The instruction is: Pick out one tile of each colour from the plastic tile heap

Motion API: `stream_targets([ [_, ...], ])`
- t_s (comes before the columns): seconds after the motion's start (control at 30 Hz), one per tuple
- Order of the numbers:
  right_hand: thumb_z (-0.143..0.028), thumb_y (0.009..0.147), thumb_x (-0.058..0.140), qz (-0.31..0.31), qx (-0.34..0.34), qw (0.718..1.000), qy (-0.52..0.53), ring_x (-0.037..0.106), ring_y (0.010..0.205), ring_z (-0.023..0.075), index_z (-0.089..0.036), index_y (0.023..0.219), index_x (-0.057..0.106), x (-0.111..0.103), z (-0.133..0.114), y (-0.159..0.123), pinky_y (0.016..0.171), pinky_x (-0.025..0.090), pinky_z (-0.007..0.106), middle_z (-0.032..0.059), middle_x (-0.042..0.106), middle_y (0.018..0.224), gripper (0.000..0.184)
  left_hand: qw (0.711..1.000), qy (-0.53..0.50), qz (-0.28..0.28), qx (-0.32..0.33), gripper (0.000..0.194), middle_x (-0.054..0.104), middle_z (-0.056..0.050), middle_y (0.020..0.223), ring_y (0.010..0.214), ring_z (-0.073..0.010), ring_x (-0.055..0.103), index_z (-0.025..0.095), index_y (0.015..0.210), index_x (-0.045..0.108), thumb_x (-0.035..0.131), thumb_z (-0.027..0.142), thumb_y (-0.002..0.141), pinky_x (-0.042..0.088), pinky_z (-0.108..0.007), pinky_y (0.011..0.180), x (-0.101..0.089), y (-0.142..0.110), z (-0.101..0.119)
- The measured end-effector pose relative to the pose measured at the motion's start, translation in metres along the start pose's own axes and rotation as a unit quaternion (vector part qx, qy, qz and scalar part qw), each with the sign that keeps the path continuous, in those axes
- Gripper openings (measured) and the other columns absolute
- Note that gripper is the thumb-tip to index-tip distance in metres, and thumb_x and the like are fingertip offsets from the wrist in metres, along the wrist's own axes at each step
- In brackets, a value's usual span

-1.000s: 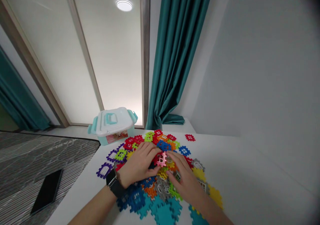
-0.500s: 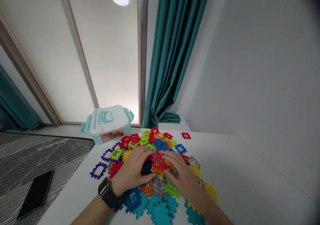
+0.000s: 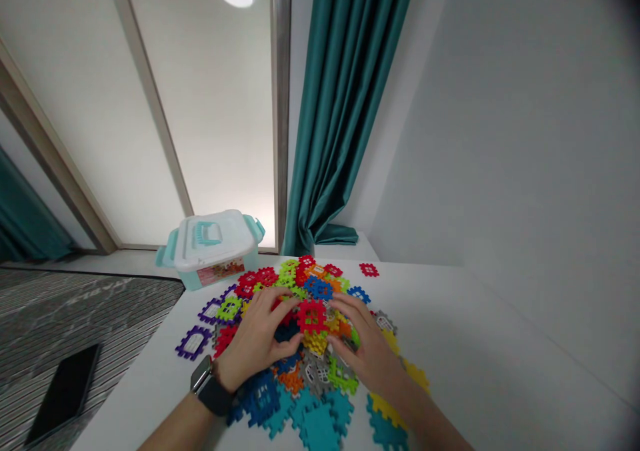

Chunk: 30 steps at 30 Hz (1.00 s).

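Smartphone (image 3: 63,394) lies dark on a striped grey rug (image 3: 100,317), just off the white worktop (image 3: 475,344). Behind the pile, a lidded plastic storage box (image 3: 210,247) with teal handles sits beyond the worktop's far corner. A purple waffle tile (image 3: 186,343) lies at the pile's left side. The left hand (image 3: 255,341), a smartwatch (image 3: 207,387) on its wrist, curves over the heap in a narrow grip; whether it holds a piece cannot be told. A red waffle tile (image 3: 311,316) stands between both hands, above yellow tiles (image 3: 316,343). Teal tiles (image 3: 320,427) lie nearest the body. The right hand (image 3: 363,357) arches in a wider grip against the heap's right side, its hold equally unclear. A lone red tile (image 3: 369,269) sits apart beyond it. Notched edges snag each other, so fingertips at a tile's rim would probably free it more cleanly than pressing down.
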State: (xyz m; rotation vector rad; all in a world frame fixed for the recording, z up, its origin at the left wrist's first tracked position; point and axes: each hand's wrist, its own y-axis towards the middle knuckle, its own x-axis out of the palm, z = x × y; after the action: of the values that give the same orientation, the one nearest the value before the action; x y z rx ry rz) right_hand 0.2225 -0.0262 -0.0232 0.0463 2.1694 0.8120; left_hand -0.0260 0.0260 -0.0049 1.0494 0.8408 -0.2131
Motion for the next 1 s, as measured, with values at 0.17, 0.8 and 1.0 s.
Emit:
stream_targets([
  [0.17, -0.023, 0.095, 0.059, 0.001, -0.015, 1.0, -0.01, 0.052, 0.135, 0.026, -0.028, 0.132, 0.056, -0.002, 0.002, -0.001, 0.111, 0.048, 0.046, 0.0101, 0.054, 0.143, 0.037, 1.0, -0.022, 0.003, 0.002, 0.05, 0.056, -0.013, 0.126, 0.113, -0.0297, 0.056, 0.022, 0.129, 0.055, 0.07, 0.023, 0.081, 0.05, -0.045, 0.095, 0.002, -0.001, 0.003],
  [0.8, -0.022, 0.097, 0.06, 0.023, -0.061, 0.998, -0.019, 0.057, 0.129, 0.025, -0.027, 0.136, 0.055, -0.003, -0.002, 0.0, 0.109, 0.05, 0.047, 0.0093, 0.063, 0.137, 0.04, 0.995, -0.09, -0.022, -0.039, 0.053, 0.053, -0.012, 0.128, 0.119, -0.0295, 0.054, 0.025, 0.131, 0.051, 0.07, 0.02, 0.082, 0.049, -0.047, 0.1, 0.006, -0.001, 0.005],
  [1.0, -0.018, 0.1, 0.055, 0.024, -0.123, 0.992, -0.027, 0.059, 0.127, 0.0236, -0.029, 0.122, 0.066, -0.01, -0.003, 0.003, 0.108, 0.05, 0.046, 0.0058, 0.068, 0.132, 0.027, 0.981, -0.173, -0.045, -0.075, 0.038, 0.057, -0.01, 0.123, 0.116, -0.0273, 0.057, 0.023, 0.12, 0.059, 0.069, 0.022, 0.083, 0.049, -0.045, 0.1, 0.003, 0.001, 0.01],
])
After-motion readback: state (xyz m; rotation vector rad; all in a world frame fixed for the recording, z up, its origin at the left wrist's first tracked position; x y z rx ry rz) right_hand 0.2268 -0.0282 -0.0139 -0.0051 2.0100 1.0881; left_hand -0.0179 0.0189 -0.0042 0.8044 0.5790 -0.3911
